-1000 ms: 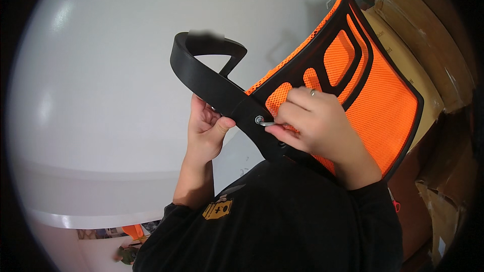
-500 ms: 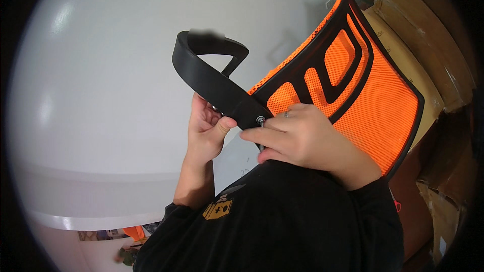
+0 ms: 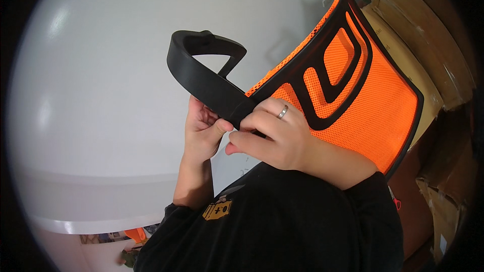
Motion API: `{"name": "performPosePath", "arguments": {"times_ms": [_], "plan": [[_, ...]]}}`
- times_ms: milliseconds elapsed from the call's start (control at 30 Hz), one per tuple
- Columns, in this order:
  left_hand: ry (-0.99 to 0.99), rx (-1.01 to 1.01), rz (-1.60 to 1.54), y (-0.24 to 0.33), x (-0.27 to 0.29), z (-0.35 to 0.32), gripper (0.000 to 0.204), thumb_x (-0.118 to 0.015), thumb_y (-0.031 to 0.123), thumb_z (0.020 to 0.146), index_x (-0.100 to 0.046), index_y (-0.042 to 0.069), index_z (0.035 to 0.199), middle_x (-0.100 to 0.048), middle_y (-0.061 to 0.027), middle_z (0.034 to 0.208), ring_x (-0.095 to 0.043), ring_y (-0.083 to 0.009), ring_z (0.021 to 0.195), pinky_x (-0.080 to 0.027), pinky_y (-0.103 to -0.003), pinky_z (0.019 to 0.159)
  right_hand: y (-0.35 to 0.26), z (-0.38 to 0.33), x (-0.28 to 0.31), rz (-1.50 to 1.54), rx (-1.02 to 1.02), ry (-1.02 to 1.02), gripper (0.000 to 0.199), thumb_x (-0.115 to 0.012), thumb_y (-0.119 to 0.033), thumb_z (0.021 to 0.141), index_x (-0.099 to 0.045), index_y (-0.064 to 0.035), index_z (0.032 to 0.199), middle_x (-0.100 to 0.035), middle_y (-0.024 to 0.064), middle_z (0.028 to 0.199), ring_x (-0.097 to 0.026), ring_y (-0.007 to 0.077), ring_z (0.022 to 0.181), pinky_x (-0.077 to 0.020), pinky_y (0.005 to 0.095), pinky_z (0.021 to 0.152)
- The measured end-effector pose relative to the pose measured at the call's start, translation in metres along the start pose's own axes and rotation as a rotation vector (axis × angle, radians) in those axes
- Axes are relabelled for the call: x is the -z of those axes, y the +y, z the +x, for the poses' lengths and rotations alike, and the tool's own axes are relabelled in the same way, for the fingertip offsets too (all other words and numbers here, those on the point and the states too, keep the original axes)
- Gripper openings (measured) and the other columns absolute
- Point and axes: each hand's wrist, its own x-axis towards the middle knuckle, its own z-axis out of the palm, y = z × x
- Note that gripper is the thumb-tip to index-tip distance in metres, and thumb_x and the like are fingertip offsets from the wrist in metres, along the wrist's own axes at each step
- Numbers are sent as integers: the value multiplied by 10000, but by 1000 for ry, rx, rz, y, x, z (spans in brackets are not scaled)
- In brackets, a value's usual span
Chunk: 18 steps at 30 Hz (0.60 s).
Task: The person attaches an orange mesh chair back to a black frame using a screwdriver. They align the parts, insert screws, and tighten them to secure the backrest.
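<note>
Chair back (image 3: 368, 116): orange mesh, black frame. Armrest (image 3: 201, 80): black, looped; left hand (image 3: 204, 130) gripping it, right hand (image 3: 277, 136) curled, hold hidden.

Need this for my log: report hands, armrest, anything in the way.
Left hand at black armrest. Right hand curled over its lower end, grip hidden. Orange mesh backrest alongside; no obstruction visible.

Black fabric shirt (image 3: 307, 221), short loose black sleeves (image 3: 364, 194). Landmark: blocky yellow-gold chest print (image 3: 218, 210) with black markings; small grey shape (image 3: 233, 190) just above it. Smooth silver-coloured band ring (image 3: 283, 112), right hand (image 3: 277, 138), above right of print.
</note>
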Motion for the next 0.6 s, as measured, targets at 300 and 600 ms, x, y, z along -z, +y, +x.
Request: {"name": "performPosePath", "arguments": {"times_ms": [300, 600], "plan": [[-41, -11, -139, -6, 7, 1, 674, -691, 147, 743, -290, 57, 1278, -502, -88, 1144, -552, -163, 972, -483, -271, 776, 0, 11, 14, 6, -20, -182, 206, -683, -52, 622, -617, -68, 816, -507, 12, 734, -491, 160, 625, -417, 234, 507], [-132, -42, 18, -13, 21, 3, 679, -669, 125, 769, -253, 44, 1299, -485, -94, 1161, -536, -161, 988, -466, -280, 793, 8, 5, 3, -14, -31, -34, 297, -632, 46, 594, -611, -48, 875, -477, 34, 720, -480, 182, 582, -412, 253, 480]]}}
